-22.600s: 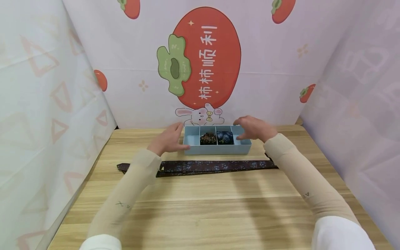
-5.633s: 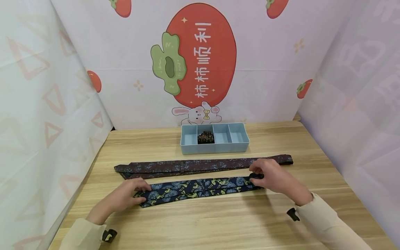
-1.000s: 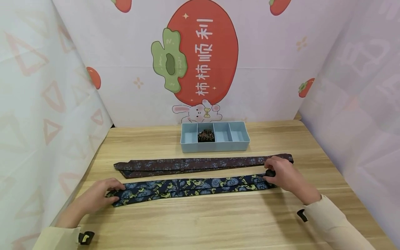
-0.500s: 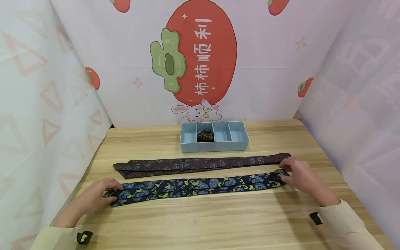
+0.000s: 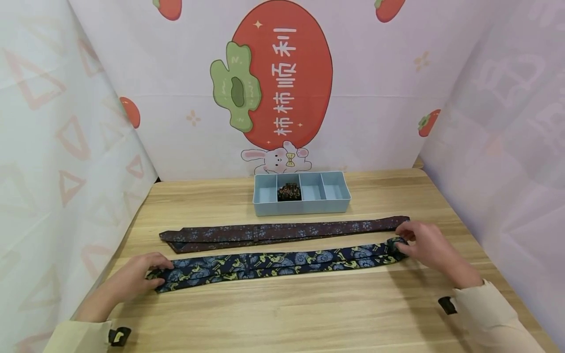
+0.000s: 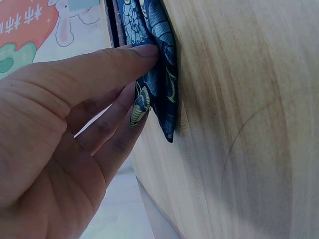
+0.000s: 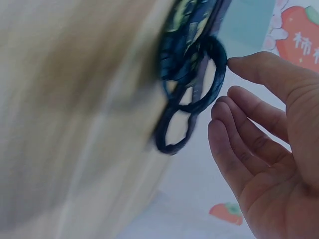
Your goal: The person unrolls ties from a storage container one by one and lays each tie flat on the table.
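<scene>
A navy necktie [image 5: 291, 263] with blue and yellow figures lies stretched flat across the table, its right end curled into a small loop [image 7: 219, 74]. My left hand [image 5: 132, 279] pinches its left end; in the left wrist view the thumb [image 6: 142, 52] lies on top, with fingers behind the fabric. At the right end is my right hand [image 5: 425, 247], its fingers [image 7: 254, 117] loosely bent and spread; the thumb tip is at the loop's edge, and whether it touches is unclear. A dark maroon necktie [image 5: 309, 229] with blue flowers lies just behind, folded lengthwise.
A light blue box [image 5: 304, 208] with several compartments stands at the back of the table. A rolled dark necktie [image 5: 289, 192] with orange-brown pattern sits in its second compartment from the left. A printed cloth [image 5: 375, 98] hangs behind the wooden table [image 5: 282, 314].
The navy necktie, rolled in the box's third compartment long before, is now spread on the table. Over the last second, my right hand has moved rightward as the roll opened; the left has stayed.
</scene>
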Demonstrator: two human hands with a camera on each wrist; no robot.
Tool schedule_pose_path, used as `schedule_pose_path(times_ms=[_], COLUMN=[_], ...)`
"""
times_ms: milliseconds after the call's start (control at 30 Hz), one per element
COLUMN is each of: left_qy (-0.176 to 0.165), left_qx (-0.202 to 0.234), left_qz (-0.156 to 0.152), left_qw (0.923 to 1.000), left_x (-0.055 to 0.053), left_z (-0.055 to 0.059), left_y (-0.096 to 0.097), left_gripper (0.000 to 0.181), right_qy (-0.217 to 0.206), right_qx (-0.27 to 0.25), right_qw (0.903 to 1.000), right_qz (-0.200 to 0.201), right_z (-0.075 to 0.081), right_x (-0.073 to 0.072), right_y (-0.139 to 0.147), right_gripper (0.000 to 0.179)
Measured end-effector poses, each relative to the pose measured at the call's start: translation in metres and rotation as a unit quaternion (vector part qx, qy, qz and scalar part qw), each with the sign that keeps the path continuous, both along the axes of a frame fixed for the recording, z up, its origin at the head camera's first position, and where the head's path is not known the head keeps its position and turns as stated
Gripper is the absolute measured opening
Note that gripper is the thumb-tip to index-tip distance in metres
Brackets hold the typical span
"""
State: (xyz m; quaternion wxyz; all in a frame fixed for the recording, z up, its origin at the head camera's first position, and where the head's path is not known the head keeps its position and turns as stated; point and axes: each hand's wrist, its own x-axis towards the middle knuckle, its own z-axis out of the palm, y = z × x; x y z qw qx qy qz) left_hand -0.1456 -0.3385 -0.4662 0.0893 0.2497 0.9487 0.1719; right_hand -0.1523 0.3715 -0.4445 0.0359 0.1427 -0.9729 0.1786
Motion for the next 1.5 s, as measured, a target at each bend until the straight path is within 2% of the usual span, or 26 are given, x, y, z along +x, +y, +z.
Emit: schedule_pose_path(times_ms=[167,300,400,567,767,1000,1500], left_qy=[-0.003,-0.001,-0.001,0.003,0.001,0.006,0.001], left_qx=[-0.003,0.004,0.008,0.005,-0.001,-0.001,-0.019], left_qz=[0.008,0.002,-0.004,0.001,0.011,0.011,0.021], left_qw=[1.0,1.0,1.0,1.0,0.9999,0.9999,0.9996], left_x=[0.0,0.0,0.0,0.001,0.001,-0.002,-0.01], left_z=[0.001,0.003,0.003,0.003,0.003,0.002,0.003], left_y=[0.001,0.002,0.002,0.001,-0.001,0.001,0.008], left_gripper=[0.031,0.032,0.032,0.032,0.032,0.03,0.029], right_qy=[0.002,0.004,0.02,0.043,0.018,-0.003,-0.054], right_qx=[0.02,0.024,0.026,0.034,0.029,0.008,-0.006], right_qw=[0.9995,0.9987,0.9985,0.9982,0.9994,0.9996,0.9959], right_qz=[0.026,0.044,0.044,0.024,-0.01,-0.028,-0.072], right_z=[0.008,0.005,0.0,-0.003,-0.007,-0.019,-0.025], right_x=[-0.004,-0.006,-0.005,-0.003,-0.001,0.0,-0.009], right_y=[-0.016,-0.019,-0.012,0.006,0.026,0.043,0.052], right_gripper=[0.026,0.027,0.029,0.029,0.025,0.021,0.02])
